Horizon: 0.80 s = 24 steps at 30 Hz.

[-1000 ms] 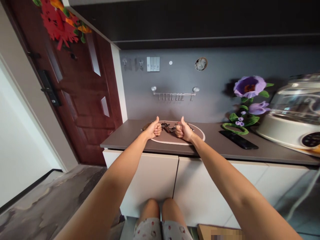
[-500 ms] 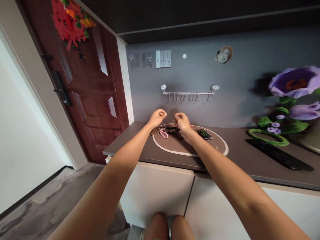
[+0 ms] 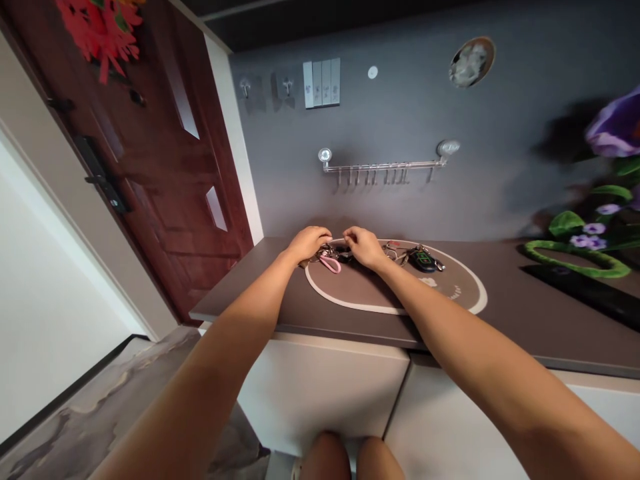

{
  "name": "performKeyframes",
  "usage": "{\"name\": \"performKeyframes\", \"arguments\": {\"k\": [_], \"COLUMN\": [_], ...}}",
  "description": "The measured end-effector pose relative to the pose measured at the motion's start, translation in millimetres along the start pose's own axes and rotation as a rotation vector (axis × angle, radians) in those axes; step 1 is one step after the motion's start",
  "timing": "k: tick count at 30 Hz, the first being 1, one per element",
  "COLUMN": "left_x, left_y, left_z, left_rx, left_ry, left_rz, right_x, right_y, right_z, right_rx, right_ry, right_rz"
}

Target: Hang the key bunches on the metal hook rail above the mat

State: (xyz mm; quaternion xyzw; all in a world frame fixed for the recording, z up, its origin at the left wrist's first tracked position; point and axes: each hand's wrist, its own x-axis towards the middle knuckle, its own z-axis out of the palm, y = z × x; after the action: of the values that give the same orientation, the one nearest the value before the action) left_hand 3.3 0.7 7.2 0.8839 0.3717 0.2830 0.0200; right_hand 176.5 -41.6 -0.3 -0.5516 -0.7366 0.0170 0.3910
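On tabletop [image 3: 280,293]: oval mat [image 3: 360,300], bearing key bunch [image 3: 327,252] with pink loop [image 3: 330,268], and black fob [image 3: 424,261]. Left hand [image 3: 308,243]: grip curled over key bunch. Right hand [image 3: 365,248]: grip bent, between bunch and fob. Whether grasping, cannot tell. Wall opening [image 3: 471,63]: pale wadding inside.

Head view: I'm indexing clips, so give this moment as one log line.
left hand: by pink looped strap; right hand: between strap and black green-marked key fob; holding: unclear; under fob: brown oval mat

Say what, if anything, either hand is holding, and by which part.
It cannot be told: the left hand is near the pink loop, the right hand over the mat, but whether either grips anything is unclear.
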Motion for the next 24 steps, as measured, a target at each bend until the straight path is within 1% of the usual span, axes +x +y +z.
{"name": "performKeyframes", "arguments": {"k": [2, 5, 9, 16, 20, 24], "left_x": [-0.9, -1.6, -1.3, -1.0, -0.1, 1.8], "left_y": [-3.1, -8.1, -10.2, -4.1, -1.8, 0.8], "left_z": [2.5, 7.9, 11.9, 9.9, 8.7, 7.4], "left_rx": [-0.041, -0.148, -0.26, -0.188, -0.224, -0.291], "left_ry": [-0.018, 0.006, 0.037, 0.071, 0.149, 0.204], "left_rz": [-0.02, -0.023, -0.04, -0.043, -0.054, -0.101], "right_x": [-0.3, -0.5, 0.0, -0.3, -0.1, -0.1], "right_y": [0.9, 2.2, 2.7, 3.1, 2.5, 1.2], "right_z": [0.6, 2.2, 3.7, 3.5, 3.8, 3.5], "right_rx": [-0.018, -0.024, -0.031, -0.039, -0.051, -0.044], "right_ry": [-0.023, -0.045, -0.059, -0.074, -0.096, -0.088], "right_rz": [0.015, 0.029, 0.0, -0.003, 0.013, -0.017]}}
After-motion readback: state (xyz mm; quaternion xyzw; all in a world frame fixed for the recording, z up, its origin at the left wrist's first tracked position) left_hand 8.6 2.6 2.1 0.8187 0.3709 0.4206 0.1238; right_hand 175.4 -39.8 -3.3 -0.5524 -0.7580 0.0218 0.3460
